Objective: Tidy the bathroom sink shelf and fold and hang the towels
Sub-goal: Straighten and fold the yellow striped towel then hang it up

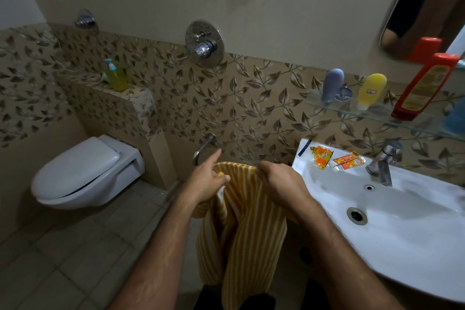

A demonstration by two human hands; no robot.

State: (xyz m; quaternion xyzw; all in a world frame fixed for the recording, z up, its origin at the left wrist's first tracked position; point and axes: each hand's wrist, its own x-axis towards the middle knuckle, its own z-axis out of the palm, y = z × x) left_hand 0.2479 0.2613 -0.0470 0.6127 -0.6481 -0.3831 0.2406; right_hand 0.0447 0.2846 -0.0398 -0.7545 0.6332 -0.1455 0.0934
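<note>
At lower centre, the left hand [206, 178] and right hand [281, 181] each pinch the top edge of the yellow striped towel [241, 229], held level between them; its length hangs straight down.

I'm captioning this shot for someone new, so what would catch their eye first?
First the yellow striped towel hanging low in the middle, its top edge gripped by the left hand and the right hand. Next the white sink at right with two orange sachets on its back rim, and the red bottle on the glass shelf above it.
</note>
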